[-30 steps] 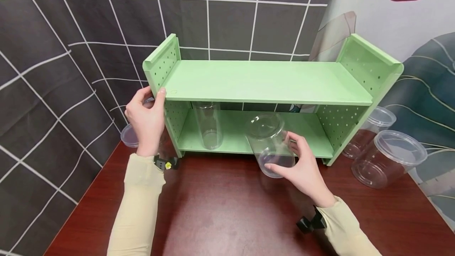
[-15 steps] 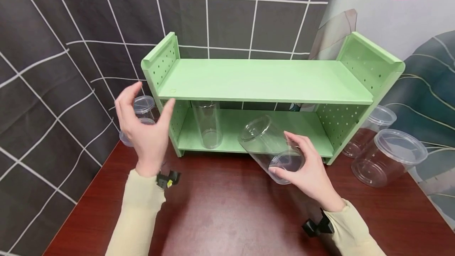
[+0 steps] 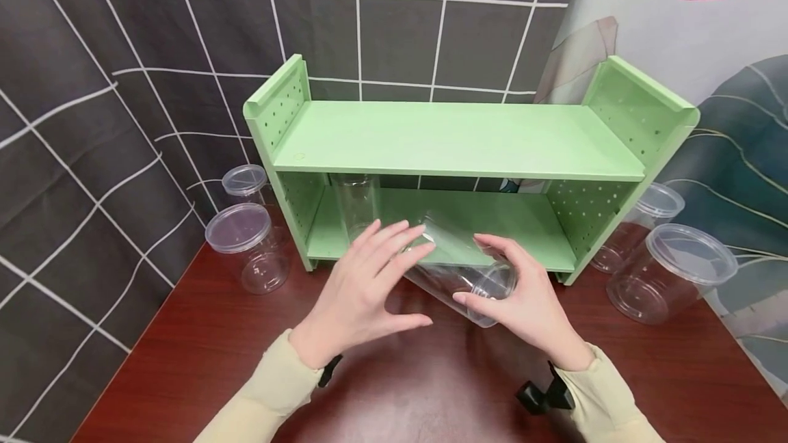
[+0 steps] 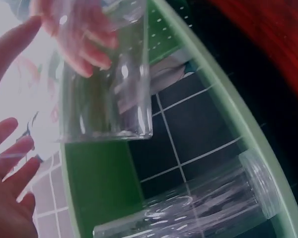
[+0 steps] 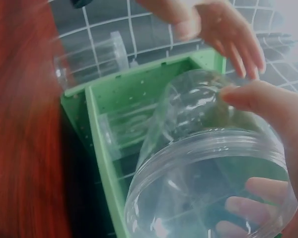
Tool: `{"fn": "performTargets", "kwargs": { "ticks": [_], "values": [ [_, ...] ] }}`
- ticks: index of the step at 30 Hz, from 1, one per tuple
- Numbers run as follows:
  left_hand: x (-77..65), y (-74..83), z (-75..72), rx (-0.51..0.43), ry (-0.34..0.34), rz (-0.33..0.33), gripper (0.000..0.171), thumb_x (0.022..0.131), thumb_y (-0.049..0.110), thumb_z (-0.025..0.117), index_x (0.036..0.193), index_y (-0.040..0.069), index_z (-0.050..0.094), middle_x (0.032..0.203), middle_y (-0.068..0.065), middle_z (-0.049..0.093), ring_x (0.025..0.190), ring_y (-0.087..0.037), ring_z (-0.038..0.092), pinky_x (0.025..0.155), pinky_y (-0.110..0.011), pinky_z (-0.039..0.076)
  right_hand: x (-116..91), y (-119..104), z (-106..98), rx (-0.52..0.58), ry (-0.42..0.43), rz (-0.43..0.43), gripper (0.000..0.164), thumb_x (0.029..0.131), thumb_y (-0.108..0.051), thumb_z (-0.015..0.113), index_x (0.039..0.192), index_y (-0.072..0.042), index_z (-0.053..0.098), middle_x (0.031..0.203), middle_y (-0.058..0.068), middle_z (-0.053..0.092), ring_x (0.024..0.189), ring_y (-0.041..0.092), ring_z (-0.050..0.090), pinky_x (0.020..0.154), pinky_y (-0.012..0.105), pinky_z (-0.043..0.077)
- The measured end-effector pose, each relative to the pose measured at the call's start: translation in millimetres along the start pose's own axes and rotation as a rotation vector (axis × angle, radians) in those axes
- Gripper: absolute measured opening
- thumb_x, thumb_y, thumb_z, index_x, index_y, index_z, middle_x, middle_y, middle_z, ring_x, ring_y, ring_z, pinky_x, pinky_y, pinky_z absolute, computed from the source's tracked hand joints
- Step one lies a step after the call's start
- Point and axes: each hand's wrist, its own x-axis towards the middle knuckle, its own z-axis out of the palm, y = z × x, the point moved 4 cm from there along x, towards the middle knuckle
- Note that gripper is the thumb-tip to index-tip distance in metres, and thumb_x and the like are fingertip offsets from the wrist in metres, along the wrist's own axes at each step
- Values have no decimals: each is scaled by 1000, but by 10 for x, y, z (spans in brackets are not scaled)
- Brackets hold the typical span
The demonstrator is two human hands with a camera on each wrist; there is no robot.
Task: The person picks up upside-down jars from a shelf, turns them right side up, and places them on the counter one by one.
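Note:
My right hand (image 3: 526,303) grips a clear plastic jar (image 3: 452,286) around its lid end, thumb on the near side and fingers on the far side. The jar is tipped over in front of the green shelf (image 3: 462,139), its base pointing up and left. In the right wrist view the wide lid (image 5: 203,188) faces the camera. My left hand (image 3: 360,292) has its fingers spread close to the jar's base; in the left wrist view a gap shows between them. A tall, narrow clear jar (image 3: 358,200) stands upright on the lower shelf, partly behind my left hand.
Two lidded clear jars, a nearer one (image 3: 240,227) and a farther one (image 3: 244,180), stand left of the shelf. Two more, a wide one (image 3: 689,255) and another (image 3: 661,200), stand on the right. Tiled-pattern cloth (image 3: 394,39) hangs behind the reddish-brown table (image 3: 418,395).
My left hand has let go of the shelf's left side and swung right and down to the jar. My right hand has tipped the jar from nearly upright to steeply slanted.

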Motion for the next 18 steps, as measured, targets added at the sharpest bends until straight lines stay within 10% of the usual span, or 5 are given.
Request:
{"fn": "performTargets", "kwargs": {
  "ticks": [8,18],
  "values": [
    [-66,43,192,191,-196,4,116,58,57,95,149,6,45,160,-11,37,150,-28,27,122,-48,20,16,-122,40,-21,-42,33,79,69,-37,96,137,-19,60,127,-5,65,108,16,62,85,32,50],
    [-149,48,253,316,-141,-32,103,62,42,97,149,17,49,153,-12,44,140,-34,40,120,-47,26,13,-288,77,28,-161,65,70,76,-43,90,134,-18,61,119,-4,67,91,13,64,74,33,56]
  ]
}}
